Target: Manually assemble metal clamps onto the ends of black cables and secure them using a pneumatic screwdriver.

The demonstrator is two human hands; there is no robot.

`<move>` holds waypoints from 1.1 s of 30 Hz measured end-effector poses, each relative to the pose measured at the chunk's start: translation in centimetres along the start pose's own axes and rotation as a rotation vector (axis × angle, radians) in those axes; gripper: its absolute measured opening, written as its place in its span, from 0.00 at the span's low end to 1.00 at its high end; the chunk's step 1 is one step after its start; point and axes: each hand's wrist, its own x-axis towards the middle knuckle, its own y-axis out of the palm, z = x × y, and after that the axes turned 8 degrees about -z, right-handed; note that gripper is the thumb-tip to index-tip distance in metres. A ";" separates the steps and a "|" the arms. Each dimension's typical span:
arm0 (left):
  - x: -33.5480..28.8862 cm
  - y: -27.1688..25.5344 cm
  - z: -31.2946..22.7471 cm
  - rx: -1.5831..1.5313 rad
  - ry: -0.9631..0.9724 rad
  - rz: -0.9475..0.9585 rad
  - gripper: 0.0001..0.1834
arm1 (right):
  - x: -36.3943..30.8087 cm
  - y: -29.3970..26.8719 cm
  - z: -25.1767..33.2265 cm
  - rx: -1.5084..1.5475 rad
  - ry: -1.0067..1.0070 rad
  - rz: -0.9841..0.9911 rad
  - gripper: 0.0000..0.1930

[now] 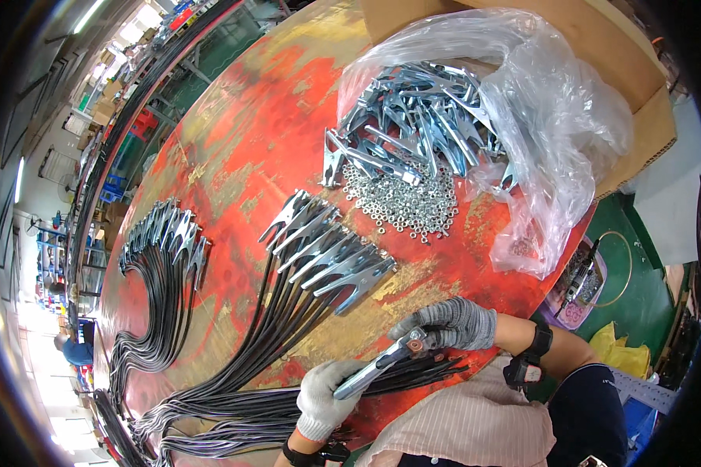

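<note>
My left hand (325, 397), in a white knit glove, is closed around a silvery metal spring clamp (375, 369), which lies tilted up to the right. At the clamp's upper end, beside a copper-coloured round piece, the fingers of my right hand (456, 324) are closed; its glove is grey. Whether those fingers also pinch a small part is hidden. Beneath both hands run loose black cables (401, 380), their ends toward the right. Farther off, a row of clamps (327, 247) fixed to black cables lies on the red, worn table (241, 179).
Another clamp-ended cable bundle (160, 311) lies at the left. Loose clamps (420, 117) spill from a clear plastic bag (557, 117) in a cardboard box (639, 93), beside a heap of metal nuts (401, 198). Right of the table stands a bin (588, 292) of small parts.
</note>
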 end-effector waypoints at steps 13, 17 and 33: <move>-0.1 0.5 -0.2 0.097 0.019 0.018 0.12 | 0.1 1.3 -2.7 0.203 0.020 -0.161 0.20; 0.2 0.3 -0.1 0.108 0.085 0.063 0.14 | 0.0 1.1 -1.3 0.204 0.044 -0.145 0.20; 5.7 5.4 0.0 0.555 0.465 -0.092 0.27 | 2.2 -1.6 -7.8 -0.667 -0.214 -0.472 0.16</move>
